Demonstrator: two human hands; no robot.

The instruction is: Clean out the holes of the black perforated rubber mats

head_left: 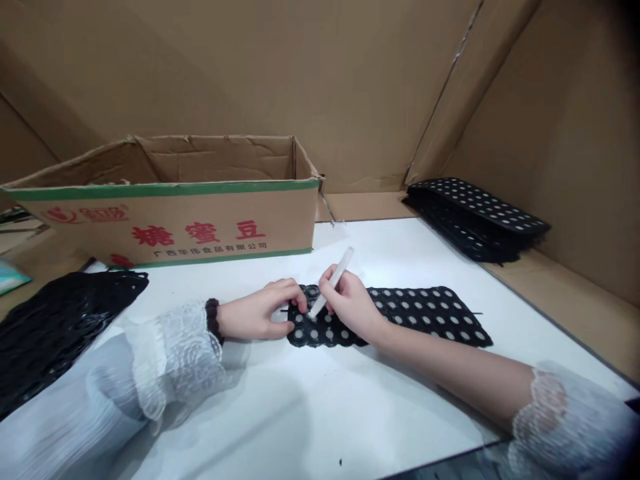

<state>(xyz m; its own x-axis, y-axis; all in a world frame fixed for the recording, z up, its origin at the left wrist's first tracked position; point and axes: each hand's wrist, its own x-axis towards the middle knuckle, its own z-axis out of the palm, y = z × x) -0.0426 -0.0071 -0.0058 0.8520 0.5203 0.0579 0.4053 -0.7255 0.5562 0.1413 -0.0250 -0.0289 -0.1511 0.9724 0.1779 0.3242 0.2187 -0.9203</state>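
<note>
A black rubbery sheet (425,313) with rows of round pale spots lies flat on the white board, long side across. My left hand (260,310) rests at its left end, with curled fingers and thumb pressing on that edge. In my right hand (353,303) is a slim white pen-like tool (333,283), gripped like a pen and tilted. Its lower tip meets the sheet among the spots near the left end, close to my left fingertips. My right hand covers part of the sheet's middle.
A cardboard box (225,223) with red print stands behind my left hand. Stacked black spotted sheets (475,213) lie at the back right. More black sheets (60,327) are piled at the left. Cardboard walls (250,67) enclose the white board (280,407).
</note>
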